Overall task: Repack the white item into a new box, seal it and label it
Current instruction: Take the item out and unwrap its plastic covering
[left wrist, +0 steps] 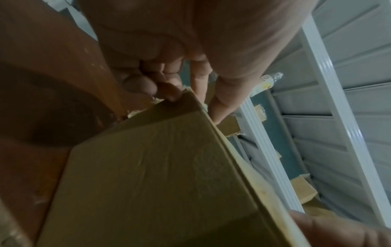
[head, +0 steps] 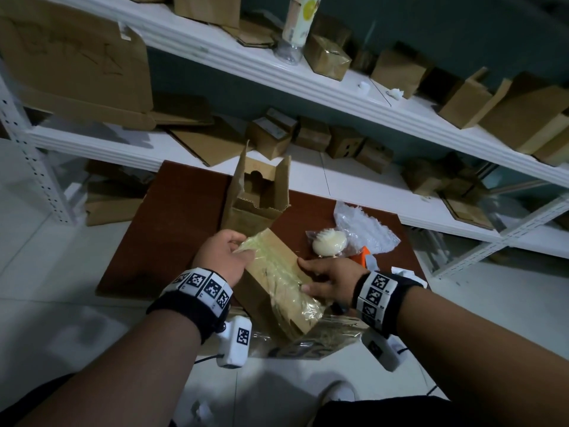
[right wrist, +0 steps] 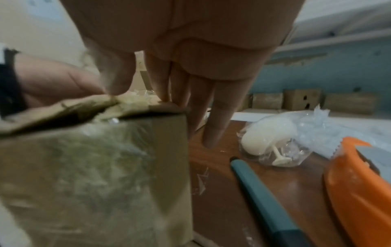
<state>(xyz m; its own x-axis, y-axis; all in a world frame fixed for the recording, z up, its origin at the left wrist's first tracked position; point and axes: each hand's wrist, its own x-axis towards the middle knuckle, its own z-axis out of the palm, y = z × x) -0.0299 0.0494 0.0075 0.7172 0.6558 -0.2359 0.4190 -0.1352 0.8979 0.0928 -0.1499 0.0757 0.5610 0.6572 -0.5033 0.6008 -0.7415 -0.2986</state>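
A cardboard box wrapped in crinkled yellowish tape (head: 277,278) is held tilted over the near edge of the brown table (head: 172,229). My left hand (head: 241,248) grips its far left end, fingers (left wrist: 167,91) curled on the corner of the taped box (left wrist: 158,167). My right hand (head: 303,275) holds the box's right side, thumb on the torn top flap and fingers (right wrist: 211,117) running down the side of the taped box (right wrist: 95,167). The white item (head: 329,243), a rounded bristled piece in a clear bag, lies on the table right of the box, also the white item (right wrist: 264,142). An open empty box (head: 258,192) stands upright behind.
Bubble wrap (head: 366,226) lies beyond the white item, an orange tape dispenser (head: 365,255) beside it. A teal pen (right wrist: 264,192) lies near the orange dispenser (right wrist: 359,192). White shelves (head: 338,97) behind carry several small boxes. Crumpled plastic and cardboard lie on the floor below the taped box.
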